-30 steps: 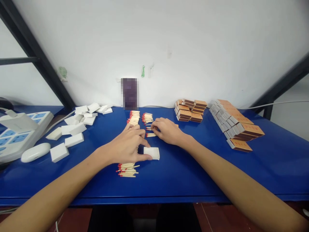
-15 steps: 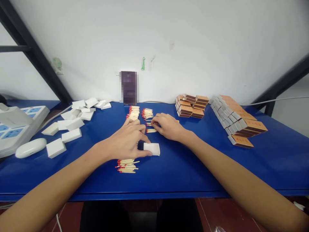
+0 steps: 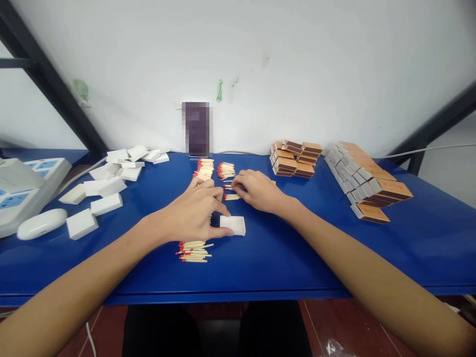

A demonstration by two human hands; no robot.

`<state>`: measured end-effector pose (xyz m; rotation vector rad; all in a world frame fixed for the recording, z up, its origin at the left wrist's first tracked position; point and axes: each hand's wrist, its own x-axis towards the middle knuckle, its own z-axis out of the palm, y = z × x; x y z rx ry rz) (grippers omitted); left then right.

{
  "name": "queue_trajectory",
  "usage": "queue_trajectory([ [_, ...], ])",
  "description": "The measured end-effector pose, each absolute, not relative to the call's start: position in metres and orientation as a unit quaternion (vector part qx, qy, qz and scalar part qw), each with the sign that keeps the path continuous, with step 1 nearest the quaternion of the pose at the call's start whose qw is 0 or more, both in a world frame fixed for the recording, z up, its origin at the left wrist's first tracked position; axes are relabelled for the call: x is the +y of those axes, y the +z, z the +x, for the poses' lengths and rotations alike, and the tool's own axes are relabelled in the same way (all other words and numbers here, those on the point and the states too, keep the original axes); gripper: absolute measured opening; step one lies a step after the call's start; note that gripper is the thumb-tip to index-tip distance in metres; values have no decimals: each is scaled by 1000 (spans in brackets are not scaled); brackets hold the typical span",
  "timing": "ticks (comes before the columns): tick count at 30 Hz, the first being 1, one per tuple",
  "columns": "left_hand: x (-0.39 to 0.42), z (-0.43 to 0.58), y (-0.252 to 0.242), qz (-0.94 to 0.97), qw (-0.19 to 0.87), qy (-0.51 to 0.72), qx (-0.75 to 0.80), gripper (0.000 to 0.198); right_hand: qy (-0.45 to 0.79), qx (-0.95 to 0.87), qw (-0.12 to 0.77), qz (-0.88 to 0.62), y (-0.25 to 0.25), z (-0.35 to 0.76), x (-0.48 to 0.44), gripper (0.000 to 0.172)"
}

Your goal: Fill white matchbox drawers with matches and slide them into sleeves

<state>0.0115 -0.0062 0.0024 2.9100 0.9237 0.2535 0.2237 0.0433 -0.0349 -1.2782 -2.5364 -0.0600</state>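
While left hand (image 3: 193, 214) pinches one white tray (image 3: 235, 224), thumb and fingers closed on its left end, tray rests flat mid blue table (image 3: 290, 263). Right hand (image 3: 258, 190): fingers curled shut on few loose matches (image 3: 231, 197) just beyond tray. Match piles: three. Two far bundles (image 3: 204, 168), one near pile (image 3: 194, 251) beside left wrist. Orange matchbox stacks (image 3: 293, 159): two, right.

Left hand (image 3: 193, 214) palm down, thumb pressed inward, right hand (image 3: 259, 191) just ahead, palm down, loosely curled
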Motion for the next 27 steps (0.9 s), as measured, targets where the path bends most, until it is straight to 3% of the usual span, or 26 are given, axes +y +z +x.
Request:
queue_trajectory([
  [27,-7,10,3,949,43,82,302,39,-17,-882,147,-448,-31,221,39,17],
])
